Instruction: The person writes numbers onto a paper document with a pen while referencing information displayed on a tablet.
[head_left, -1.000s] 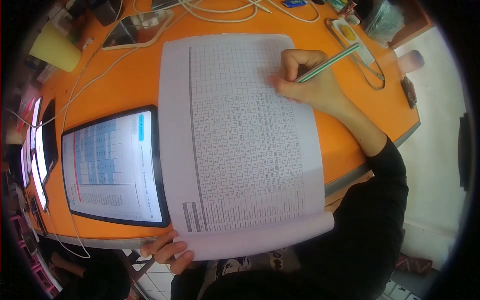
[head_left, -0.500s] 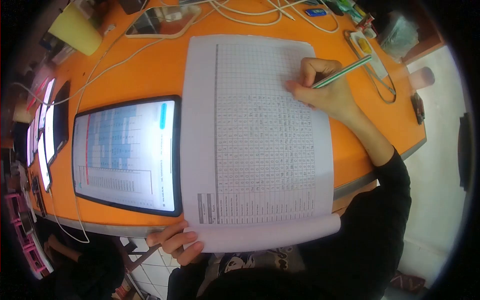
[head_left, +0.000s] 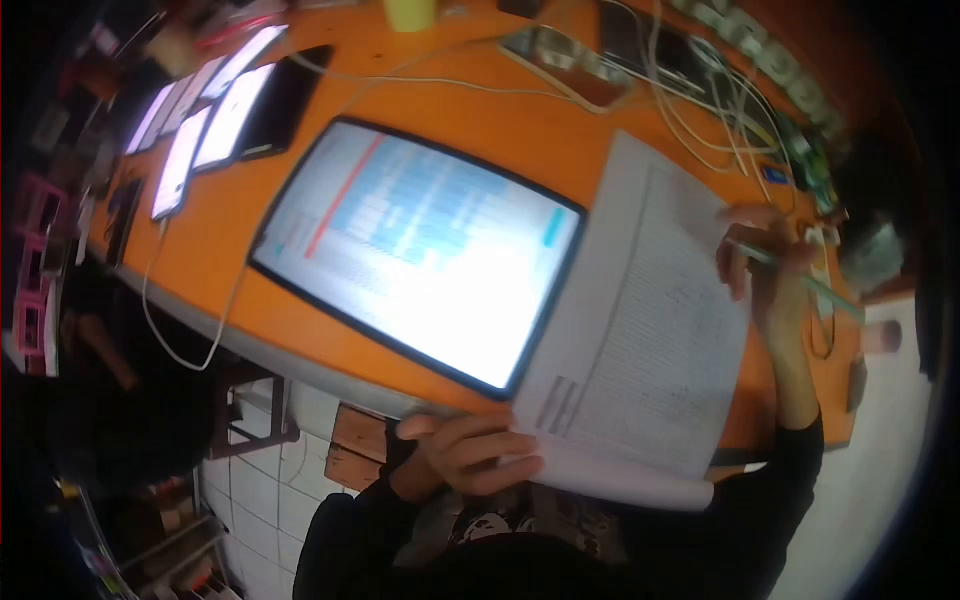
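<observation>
A large printed sheet of paper (head_left: 590,365) with a filled-in table lies on the orange desk, its near end curled into a roll. My left hand (head_left: 475,455) grips the left end of that roll, fingers bent over the edge. My right hand (head_left: 765,265) is closed around a slim green pen (head_left: 838,295) above the sheet's right side. Blur hides whether the pen tip touches the paper. Left of the sheet, a tablet (head_left: 430,265) with a dark frame shows a spreadsheet, its lower part washed out by glare.
Several lit phones (head_left: 232,115) stand at the desk's far left. White cables (head_left: 480,87) cross the back near another phone (head_left: 565,65) lying flat. A yellow cup (head_left: 410,14) is at the top edge. Another person's forearm (head_left: 105,350) shows at left, below the desk edge.
The view has swung left, so the tablet and sheet appear tilted and farther right. My left hand still holds the rolled edge. My right hand keeps the pen, now blurred.
</observation>
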